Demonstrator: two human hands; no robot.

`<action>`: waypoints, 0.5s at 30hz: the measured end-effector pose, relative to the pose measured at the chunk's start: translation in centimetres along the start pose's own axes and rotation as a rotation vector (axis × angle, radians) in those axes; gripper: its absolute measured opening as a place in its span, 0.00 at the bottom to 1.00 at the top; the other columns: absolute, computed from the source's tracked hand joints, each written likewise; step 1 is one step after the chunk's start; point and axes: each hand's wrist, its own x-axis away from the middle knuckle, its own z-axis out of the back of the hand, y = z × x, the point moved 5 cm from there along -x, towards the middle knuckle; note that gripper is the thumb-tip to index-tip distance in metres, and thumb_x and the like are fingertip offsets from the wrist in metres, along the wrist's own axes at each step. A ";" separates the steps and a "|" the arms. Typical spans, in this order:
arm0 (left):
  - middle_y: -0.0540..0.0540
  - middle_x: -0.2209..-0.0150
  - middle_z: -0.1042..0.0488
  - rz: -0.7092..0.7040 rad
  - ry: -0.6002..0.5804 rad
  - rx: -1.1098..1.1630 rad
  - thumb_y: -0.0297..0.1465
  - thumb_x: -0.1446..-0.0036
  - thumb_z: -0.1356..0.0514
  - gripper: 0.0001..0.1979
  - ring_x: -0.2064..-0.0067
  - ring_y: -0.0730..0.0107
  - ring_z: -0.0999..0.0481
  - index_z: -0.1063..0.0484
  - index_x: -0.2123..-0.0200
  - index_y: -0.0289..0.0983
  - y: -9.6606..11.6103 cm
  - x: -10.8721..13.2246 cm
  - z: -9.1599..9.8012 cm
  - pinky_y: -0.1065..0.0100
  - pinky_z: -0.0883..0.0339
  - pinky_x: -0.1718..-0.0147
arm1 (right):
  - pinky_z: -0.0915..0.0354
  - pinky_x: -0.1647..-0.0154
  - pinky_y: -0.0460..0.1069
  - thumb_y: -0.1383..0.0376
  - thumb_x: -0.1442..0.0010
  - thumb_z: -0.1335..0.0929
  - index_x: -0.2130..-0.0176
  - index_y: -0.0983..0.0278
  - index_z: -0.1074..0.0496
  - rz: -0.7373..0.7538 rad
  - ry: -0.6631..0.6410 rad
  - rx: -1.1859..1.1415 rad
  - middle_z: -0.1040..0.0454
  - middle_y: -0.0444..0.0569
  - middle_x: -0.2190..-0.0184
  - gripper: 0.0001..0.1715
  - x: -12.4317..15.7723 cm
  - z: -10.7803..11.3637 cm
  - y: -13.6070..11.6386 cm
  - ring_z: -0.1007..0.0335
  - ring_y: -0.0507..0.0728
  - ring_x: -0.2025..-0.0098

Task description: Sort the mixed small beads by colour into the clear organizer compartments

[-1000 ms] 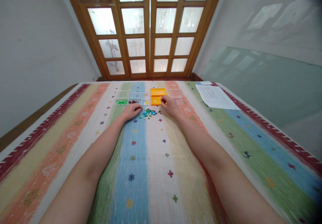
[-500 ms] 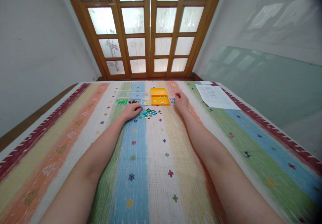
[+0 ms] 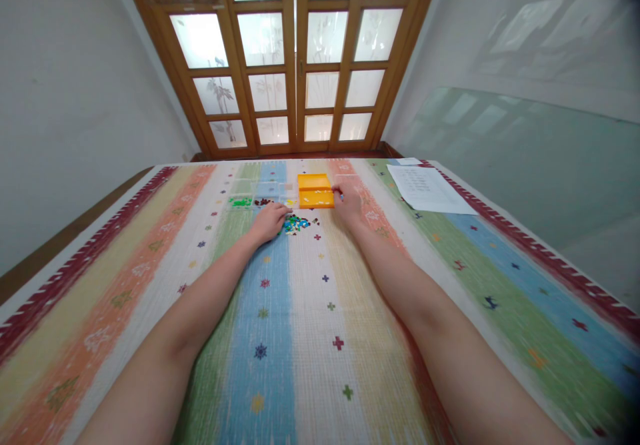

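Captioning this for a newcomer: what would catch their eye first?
The bright orange box at the far middle of the striped cloth, the right hand at its right side. Just nearer lies a heap of tiny coloured pieces, the left hand at its left edge.

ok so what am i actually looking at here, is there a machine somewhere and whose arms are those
No machine here: these are a person's two bare arms, seen from a camera worn on their head, looking forward and down. They reach across a striped cloth. The left hand rests by a small pile of coloured pieces. The right hand is at the right end of an orange box. Left of the box sit clear trays with green and dark pieces. A sheet of paper lies off to the right. Whether either hand holds a piece is too small to tell.
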 end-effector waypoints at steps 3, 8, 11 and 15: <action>0.43 0.41 0.25 -0.037 -0.058 0.011 0.25 0.34 0.49 0.22 0.40 0.58 0.30 0.23 0.43 0.43 0.0 0.1 -0.9 0.55 0.40 0.37 | 0.37 0.45 0.55 0.68 0.35 0.39 0.56 0.63 0.23 0.118 -0.097 -0.004 0.21 0.56 0.55 0.17 0.5 -1.2 -2.2 0.29 0.63 0.51; 0.43 0.41 0.26 -0.049 -0.066 0.003 0.25 0.35 0.49 0.23 0.40 0.58 0.30 0.23 0.43 0.43 -0.1 0.1 -0.9 0.55 0.40 0.37 | 0.39 0.44 0.54 0.68 0.34 0.39 0.55 0.62 0.23 0.181 -0.154 0.023 0.21 0.55 0.54 0.16 1.3 -2.0 -3.5 0.29 0.62 0.50; 0.42 0.44 0.24 -0.039 -0.049 -0.005 0.26 0.35 0.48 0.20 0.43 0.57 0.28 0.21 0.46 0.42 -0.1 0.1 -0.4 0.55 0.37 0.39 | 0.37 0.46 0.54 0.68 0.34 0.39 0.55 0.63 0.23 0.163 -0.124 0.004 0.21 0.54 0.55 0.16 1.3 -1.8 -3.0 0.28 0.62 0.51; 0.41 0.51 0.23 0.018 -0.039 -0.042 0.29 0.36 0.44 0.14 0.47 0.56 0.27 0.20 0.54 0.40 -0.6 0.2 0.3 0.57 0.35 0.43 | 0.35 0.48 0.54 0.68 0.35 0.38 0.56 0.62 0.22 0.162 -0.092 -0.014 0.20 0.53 0.57 0.15 1.2 -1.9 -2.4 0.26 0.62 0.54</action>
